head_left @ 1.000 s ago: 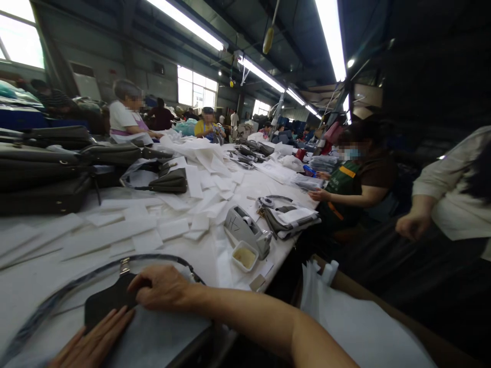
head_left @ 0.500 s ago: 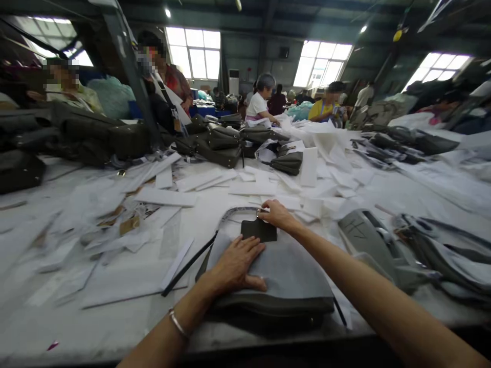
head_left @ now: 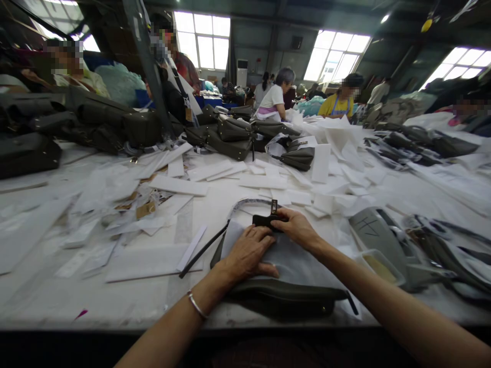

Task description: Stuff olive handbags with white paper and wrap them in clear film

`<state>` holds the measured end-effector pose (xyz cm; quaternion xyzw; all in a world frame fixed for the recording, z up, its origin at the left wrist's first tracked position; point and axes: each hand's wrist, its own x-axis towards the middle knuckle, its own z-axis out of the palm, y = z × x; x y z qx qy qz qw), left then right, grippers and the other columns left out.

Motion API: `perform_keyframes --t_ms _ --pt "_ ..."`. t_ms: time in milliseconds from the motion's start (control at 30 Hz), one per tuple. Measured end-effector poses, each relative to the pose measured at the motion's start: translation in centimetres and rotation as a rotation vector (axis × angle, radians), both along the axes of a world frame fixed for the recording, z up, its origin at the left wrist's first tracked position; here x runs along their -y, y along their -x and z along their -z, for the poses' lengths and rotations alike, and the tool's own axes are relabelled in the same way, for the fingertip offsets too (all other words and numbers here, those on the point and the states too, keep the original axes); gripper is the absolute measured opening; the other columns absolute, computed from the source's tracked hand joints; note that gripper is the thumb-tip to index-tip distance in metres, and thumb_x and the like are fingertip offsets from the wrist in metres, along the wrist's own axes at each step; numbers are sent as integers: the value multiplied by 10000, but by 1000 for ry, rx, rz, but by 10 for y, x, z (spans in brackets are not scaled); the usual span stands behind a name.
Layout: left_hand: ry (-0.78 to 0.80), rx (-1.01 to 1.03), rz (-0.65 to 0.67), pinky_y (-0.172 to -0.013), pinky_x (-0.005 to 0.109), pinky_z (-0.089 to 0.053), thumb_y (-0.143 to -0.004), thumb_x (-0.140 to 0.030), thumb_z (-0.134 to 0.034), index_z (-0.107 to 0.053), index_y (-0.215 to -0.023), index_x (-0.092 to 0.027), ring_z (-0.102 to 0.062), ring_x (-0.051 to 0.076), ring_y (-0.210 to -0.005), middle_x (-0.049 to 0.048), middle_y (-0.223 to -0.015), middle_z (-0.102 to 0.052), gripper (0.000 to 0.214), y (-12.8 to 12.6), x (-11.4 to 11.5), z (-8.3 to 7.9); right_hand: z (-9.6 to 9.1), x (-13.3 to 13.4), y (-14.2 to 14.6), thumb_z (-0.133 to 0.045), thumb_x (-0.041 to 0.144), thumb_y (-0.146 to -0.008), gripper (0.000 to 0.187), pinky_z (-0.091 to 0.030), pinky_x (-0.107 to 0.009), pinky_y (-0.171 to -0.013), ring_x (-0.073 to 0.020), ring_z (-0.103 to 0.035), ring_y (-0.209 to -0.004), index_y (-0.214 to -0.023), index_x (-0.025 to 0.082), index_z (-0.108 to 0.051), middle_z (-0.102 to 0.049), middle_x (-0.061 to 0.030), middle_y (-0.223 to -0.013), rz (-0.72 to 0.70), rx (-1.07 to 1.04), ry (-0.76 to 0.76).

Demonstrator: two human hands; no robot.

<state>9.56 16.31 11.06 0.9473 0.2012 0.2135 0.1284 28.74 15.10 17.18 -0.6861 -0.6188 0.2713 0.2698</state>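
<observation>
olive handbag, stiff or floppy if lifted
Probably keeps its shape: the handbag shows a firm rounded edge. The flap in the right hand and thin strap would likely flop; the loose white sheet under the left hand could slip off.

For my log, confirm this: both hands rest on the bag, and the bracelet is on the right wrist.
Not quite: the head view shows the bracelet on the left wrist. The left hand and right hand do rest on the bag.

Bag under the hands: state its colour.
The bag is dark olive green, clearest along its near edge in the head view.
</observation>
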Motion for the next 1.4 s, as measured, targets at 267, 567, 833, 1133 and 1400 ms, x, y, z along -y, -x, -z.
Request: perform_keyframes --t_ms 267,567,833,1133,1400 --pt "-198 -22 7 -896 419 -415 -749 -773 -573 -599 -1120 -186 -525 253 -1013 65 -1084 -618 695 2 3 1 18 54 12 -611 298 -873 197 -522 -361 -903 -217 -641 -988 -1040 230 -690 -676 -56 -1041 -79 20 -391" --pt "-186 -11 185 -770 303 -494 -991 -508 -450 -595 -1053 -139 -603 181 -892 67 -972 -655 401 4 12 -7 34 78 8 -559 205 -934 206 -578 -292 -894 -183 -681 -1008 -1076 265 -695 -699 -41 -1103 -166 18 -692" --pt "70 -106 260 -739 215 -494 -978 -303 -552 -624 -1029 -168 -674 158 -841 20 -925 -699 162 15 12 -35 26 87 -11 -567 275 -951 298 -521 -339 -1024 -203 -601 -1196 -1236 290 -654 -647 -53 -1274 -424 52 -528" --pt "162 -232 58 -949 368 -506 -867 -374 -701 -533 -1286 -166 -604 266 -1118 114 -1242 -623 498 36 74 -57 43 82 -12 -620 346 -930 208 -507 -437 -1049 -236 -609 -1178 -1102 306 -731 -685 -50 -1199 -419 17 -500" --pt "-85 44 -104 -954 328 -489 -996 -179 -439 -564 -1229 -168 -595 191 -1052 66 -1146 -656 265 35 94 -14 42 82 -9 -646 328 -917 140 -544 -431 -987 -242 -600 -1172 -1007 288 -746 -698 -49 -1156 -449 100 -506"
